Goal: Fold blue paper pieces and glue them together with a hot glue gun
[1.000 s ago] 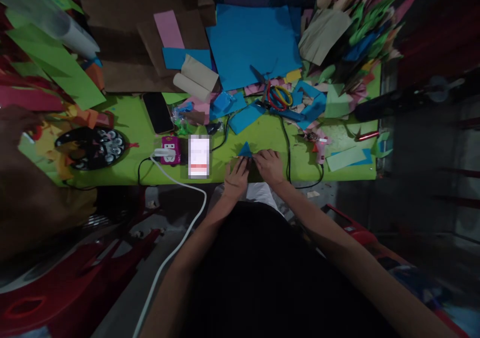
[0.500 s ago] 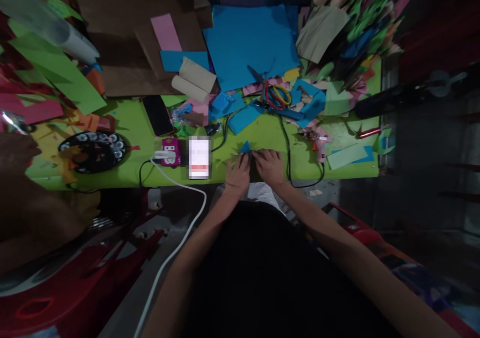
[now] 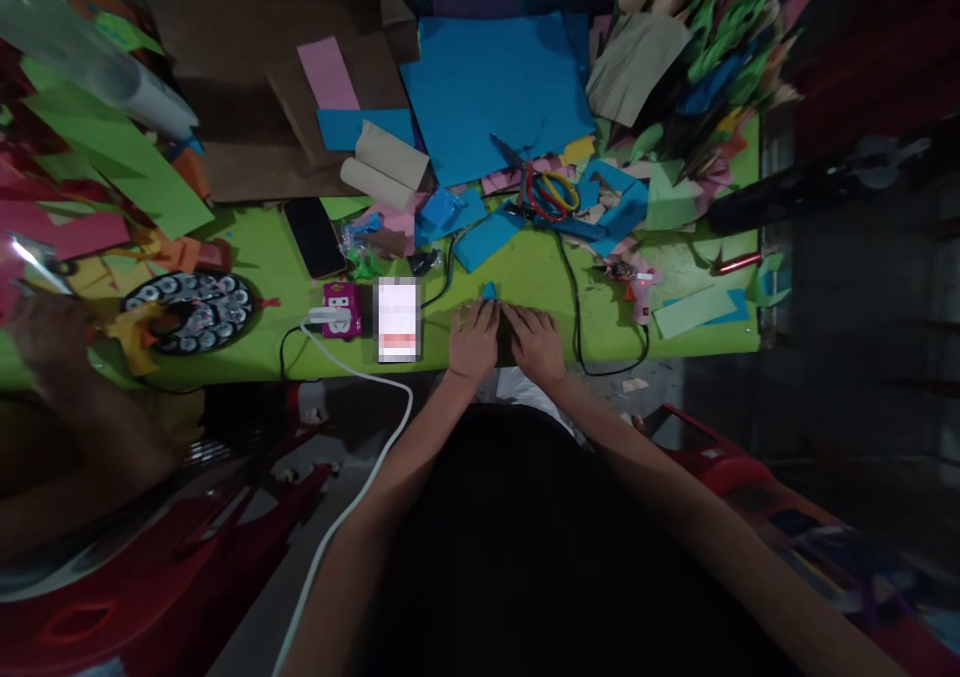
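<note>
My left hand [image 3: 473, 339] and my right hand [image 3: 535, 340] lie side by side on the green table [image 3: 255, 247] near its front edge. Both press flat, fingers together, on a small folded blue paper [image 3: 490, 291]. Only its tip shows past the fingertips; the rest is hidden under my hands.
A lit phone [image 3: 397, 318] and a pink charger [image 3: 340, 310] with a white cable lie left of my hands. A black cable [image 3: 574, 302] runs to the right, by a glue gun [image 3: 637, 285]. Scissors [image 3: 547, 197], blue sheets [image 3: 495, 87], paper rolls [image 3: 382, 165] and scraps crowd the back. Another person's arm [image 3: 67, 377] is at left.
My hands have closed in over the blue paper, covering more of it. The view has shifted slightly, and the other person's arm at left has moved.
</note>
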Demonstrator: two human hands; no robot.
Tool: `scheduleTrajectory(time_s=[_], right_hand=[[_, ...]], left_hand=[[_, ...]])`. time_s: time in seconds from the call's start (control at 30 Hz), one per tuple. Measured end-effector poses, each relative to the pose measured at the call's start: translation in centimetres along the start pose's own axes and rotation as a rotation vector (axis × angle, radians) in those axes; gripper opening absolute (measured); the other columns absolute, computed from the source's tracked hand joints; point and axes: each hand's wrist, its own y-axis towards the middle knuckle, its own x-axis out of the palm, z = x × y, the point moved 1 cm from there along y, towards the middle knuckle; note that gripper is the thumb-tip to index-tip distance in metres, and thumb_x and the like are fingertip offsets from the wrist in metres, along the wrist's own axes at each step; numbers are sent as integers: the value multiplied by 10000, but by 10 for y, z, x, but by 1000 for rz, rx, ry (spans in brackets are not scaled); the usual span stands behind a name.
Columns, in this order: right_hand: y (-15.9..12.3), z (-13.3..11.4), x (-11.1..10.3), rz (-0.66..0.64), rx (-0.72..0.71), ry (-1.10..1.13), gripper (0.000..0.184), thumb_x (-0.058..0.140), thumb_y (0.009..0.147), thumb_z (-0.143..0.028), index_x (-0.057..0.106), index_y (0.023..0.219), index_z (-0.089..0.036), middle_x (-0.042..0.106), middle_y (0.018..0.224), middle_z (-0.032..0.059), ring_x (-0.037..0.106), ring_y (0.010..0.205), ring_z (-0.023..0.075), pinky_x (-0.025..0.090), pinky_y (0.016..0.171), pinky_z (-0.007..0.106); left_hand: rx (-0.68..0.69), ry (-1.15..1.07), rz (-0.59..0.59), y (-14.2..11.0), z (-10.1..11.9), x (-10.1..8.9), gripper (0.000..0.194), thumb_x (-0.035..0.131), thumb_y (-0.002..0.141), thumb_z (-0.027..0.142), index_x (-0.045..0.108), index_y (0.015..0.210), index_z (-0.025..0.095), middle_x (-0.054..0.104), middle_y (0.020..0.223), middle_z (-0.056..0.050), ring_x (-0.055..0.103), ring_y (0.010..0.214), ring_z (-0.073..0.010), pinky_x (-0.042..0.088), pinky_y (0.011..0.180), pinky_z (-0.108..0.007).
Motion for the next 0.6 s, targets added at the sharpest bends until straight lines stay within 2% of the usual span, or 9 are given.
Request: scheduleTrajectory(time_s=[0.2,0.33,0.5,0.6], right_hand=[[0,-2,-1,-58,-22,-74,463,429,952,-199,559,1393,-143,591,1389,163,481,1234,303,348,1018,443],[1,-5,-2,-75,-17,-99,481,404,965,-201,526,1424,-132,569,1420,168,479,1250,306,348,1028,458],[5,-5,-1,-84,-5,-103,560,428,932,-173,445,1490,-120,540,1445,179,456,1274,319,359,1041,472],[9,-4,0,-58,15,-78,547,393,953,-196,440,1495,-132,539,1446,163,464,1255,315,374,1038,471]], left_hand=[[-25,-13,43,3,1,-9,542,278,1019,222,307,1560,206,580,1453,-101,440,1431,-257,317,1193,-507],[-25,-27,39,0,-2,-9,536,286,1017,225,330,1551,213,571,1464,-91,450,1426,-254,308,1204,-504],[-17,-33,44,-12,-7,-4,526,301,1008,215,388,1526,197,465,1548,-80,403,1464,-241,278,1237,-496],[-20,-23,13,-14,-11,-1,523,302,1002,200,408,1514,186,437,1565,-67,378,1479,-241,271,1244,-511]])
